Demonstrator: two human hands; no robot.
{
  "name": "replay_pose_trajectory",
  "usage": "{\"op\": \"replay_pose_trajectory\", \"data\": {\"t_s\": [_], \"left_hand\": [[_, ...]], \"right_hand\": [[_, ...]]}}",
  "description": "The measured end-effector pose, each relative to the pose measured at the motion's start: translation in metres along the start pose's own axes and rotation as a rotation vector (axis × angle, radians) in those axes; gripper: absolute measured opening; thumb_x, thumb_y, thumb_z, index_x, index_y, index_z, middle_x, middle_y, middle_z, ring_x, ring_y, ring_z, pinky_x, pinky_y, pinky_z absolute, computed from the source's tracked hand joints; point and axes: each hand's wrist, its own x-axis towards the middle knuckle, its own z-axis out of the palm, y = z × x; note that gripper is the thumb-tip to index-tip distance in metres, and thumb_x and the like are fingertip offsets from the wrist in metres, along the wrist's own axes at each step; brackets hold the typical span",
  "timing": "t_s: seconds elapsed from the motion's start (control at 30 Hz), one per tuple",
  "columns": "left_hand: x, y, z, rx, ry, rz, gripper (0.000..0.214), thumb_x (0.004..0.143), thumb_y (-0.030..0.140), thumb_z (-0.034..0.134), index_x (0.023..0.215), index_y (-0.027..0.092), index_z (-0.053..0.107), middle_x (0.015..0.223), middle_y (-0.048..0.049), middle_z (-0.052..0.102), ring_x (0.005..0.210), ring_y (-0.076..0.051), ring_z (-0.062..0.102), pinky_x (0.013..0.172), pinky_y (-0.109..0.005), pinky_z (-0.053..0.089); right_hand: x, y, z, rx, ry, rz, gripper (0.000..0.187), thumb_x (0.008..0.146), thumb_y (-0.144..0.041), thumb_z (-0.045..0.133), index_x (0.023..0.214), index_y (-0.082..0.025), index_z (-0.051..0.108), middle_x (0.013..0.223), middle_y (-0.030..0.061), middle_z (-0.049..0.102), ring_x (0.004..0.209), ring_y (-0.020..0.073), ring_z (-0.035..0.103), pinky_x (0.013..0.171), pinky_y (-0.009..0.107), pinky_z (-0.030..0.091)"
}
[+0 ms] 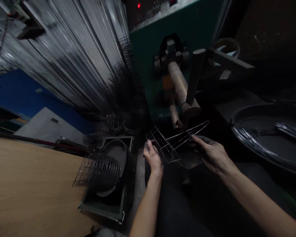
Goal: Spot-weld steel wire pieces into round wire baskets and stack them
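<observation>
Between my two hands is a small wire rack (171,147) made of thin bent metal rods. My left hand (153,156) grips its left side, with the thumb pressed toward the fingers. On the other side, my right hand (210,151) pinches the rack's right end between thumb and fingers, the lower fingers lying in shadow. Just above the rack are the thick cylindrical arm (181,84) and the thinner lower rod (174,113) of a green machine (148,65). A gap seems to separate the rack from the lower rod, though darkness blurs this.
On the left, a metal-framed crate (103,210) holds a dark round basin (124,154) with stacked wire racks (96,169). A wooden board (32,184) lies beside it. To the right stands a large round tray (239,115) with shiny wire pieces (256,144). Wire goods pile up behind.
</observation>
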Motion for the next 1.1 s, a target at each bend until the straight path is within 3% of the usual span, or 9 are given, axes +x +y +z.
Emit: {"op": "replay_pose_trajectory", "data": {"t_s": [0.43, 0.67, 0.8, 0.97, 1.1], "left_hand": [[0.005, 0.001, 0.003, -0.031, 0.027, -0.038, 0.047, 0.074, 0.063, 0.062, 0.078, 0.017, 0.053, 0.05, 0.0108, 0.023, 0.042, -0.003, 0.02, 0.041, -0.015, 0.017], [0.001, 0.015, 0.003, -0.082, -0.017, -0.139, 0.048, 0.07, 0.061, 0.066, 0.086, 0.017, 0.059, 0.051, 0.0109, 0.023, 0.04, -0.003, 0.021, 0.04, -0.016, 0.016], [0.001, 0.016, 0.004, -0.126, 0.02, -0.147, 0.046, 0.067, 0.056, 0.071, 0.088, 0.016, 0.062, 0.053, 0.0109, 0.025, 0.041, -0.002, 0.024, 0.042, -0.015, 0.021], [0.011, 0.016, 0.007, -0.128, 0.025, -0.1, 0.044, 0.07, 0.055, 0.069, 0.085, 0.014, 0.062, 0.05, 0.0112, 0.024, 0.04, -0.002, 0.022, 0.041, -0.016, 0.016], [0.018, 0.018, 0.008, -0.116, 0.02, -0.047, 0.042, 0.073, 0.054, 0.067, 0.086, 0.014, 0.063, 0.051, 0.011, 0.024, 0.041, -0.002, 0.022, 0.041, -0.016, 0.017]], "right_hand": [[0.003, -0.001, 0.01, 0.011, 0.017, 0.007, 0.023, 0.057, -0.017, 0.085, 0.072, -0.011, 0.069, 0.064, 0.0034, 0.063, 0.052, 0.0087, 0.058, 0.042, 0.012, 0.045], [-0.005, -0.01, 0.023, -0.001, 0.065, 0.054, 0.009, 0.073, -0.01, 0.073, 0.068, -0.014, 0.066, 0.064, 0.0023, 0.064, 0.052, 0.0077, 0.058, 0.039, 0.011, 0.042], [-0.005, -0.007, 0.011, -0.045, 0.016, 0.03, 0.01, 0.074, -0.02, 0.076, 0.073, -0.016, 0.067, 0.071, 0.0034, 0.066, 0.056, 0.0099, 0.061, 0.04, 0.013, 0.044], [0.004, -0.004, -0.011, -0.009, -0.004, -0.006, 0.018, 0.069, -0.027, 0.081, 0.073, -0.015, 0.068, 0.075, 0.0041, 0.067, 0.057, 0.0107, 0.061, 0.043, 0.016, 0.047], [0.003, -0.008, -0.01, 0.012, 0.008, 0.015, 0.017, 0.066, -0.026, 0.082, 0.072, -0.017, 0.07, 0.075, 0.0032, 0.067, 0.058, 0.0098, 0.06, 0.043, 0.016, 0.046]]}}
